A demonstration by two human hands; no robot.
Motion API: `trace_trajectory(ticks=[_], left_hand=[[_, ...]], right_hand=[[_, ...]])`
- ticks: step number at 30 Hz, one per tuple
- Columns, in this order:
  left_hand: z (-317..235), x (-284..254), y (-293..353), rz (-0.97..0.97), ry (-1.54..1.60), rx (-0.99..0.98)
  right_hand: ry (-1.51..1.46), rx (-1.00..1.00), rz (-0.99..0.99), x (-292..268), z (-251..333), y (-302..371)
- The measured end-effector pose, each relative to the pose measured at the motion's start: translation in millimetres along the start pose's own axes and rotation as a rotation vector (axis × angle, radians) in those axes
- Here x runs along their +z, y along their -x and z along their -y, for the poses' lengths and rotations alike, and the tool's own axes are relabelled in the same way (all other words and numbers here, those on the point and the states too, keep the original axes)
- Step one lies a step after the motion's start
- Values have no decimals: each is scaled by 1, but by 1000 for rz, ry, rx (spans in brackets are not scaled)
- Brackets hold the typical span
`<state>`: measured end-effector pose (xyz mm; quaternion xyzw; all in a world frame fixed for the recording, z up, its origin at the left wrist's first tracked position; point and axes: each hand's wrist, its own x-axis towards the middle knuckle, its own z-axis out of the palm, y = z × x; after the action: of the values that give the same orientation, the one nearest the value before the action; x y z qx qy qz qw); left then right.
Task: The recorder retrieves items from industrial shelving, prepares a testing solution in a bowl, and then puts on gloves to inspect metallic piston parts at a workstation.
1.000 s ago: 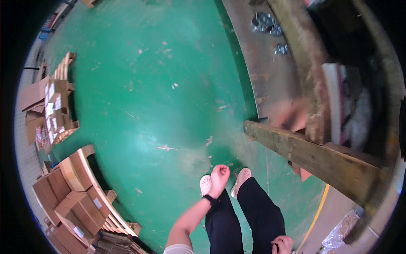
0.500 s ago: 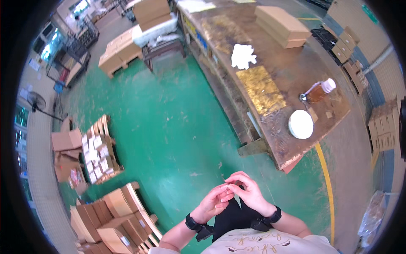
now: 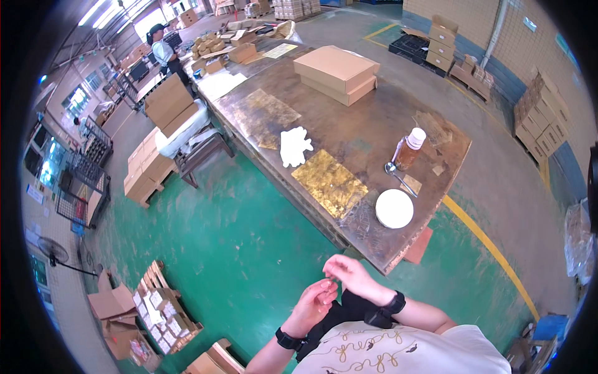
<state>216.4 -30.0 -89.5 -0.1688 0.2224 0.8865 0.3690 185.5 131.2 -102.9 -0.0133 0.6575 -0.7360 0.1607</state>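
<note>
My left hand (image 3: 313, 305) and my right hand (image 3: 356, 277) are held close together in front of my body, near the corner of a worn brown workbench (image 3: 389, 246). The fingers of both curl inward, with fingertips pressed together or nearly so. Whatever they may hold is too small to make out. Past them on the bench stand a white round bowl or tub (image 3: 394, 208) and a bottle of brown liquid (image 3: 408, 154) with a pale cap. A metal spoon (image 3: 405, 181) lies between these. Farther left are a gold-coloured sheet (image 3: 331, 184) and a white glove (image 3: 294, 147).
Flat cardboard boxes (image 3: 336, 71) are stacked on the bench. At the lower left, a wooden pallet (image 3: 185, 333) carries small white boxes. A standing fan (image 3: 53, 249) is by the left wall. One person (image 3: 163, 53) stands beyond the bench's far end.
My view has swung up and to the right, bringing more of the bench and a distant person into sight. My fingertips, touching before, have moved slightly apart, the right hand higher.
</note>
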Motion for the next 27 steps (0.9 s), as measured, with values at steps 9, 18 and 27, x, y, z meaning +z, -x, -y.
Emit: trace_trajectory(ticks=[9,18,27], left_hand=[[-107,-12,-51,-50,-106,191],[-249,-23,-115,-16,-171,59],[-283,-30,-221,89,-43,-199]], right_hand=[[561,-97,-689,-97,-107,-198],[1020,-11,-829,-99,-118,-282],[1101,-16,-867,-101,-115,-285]])
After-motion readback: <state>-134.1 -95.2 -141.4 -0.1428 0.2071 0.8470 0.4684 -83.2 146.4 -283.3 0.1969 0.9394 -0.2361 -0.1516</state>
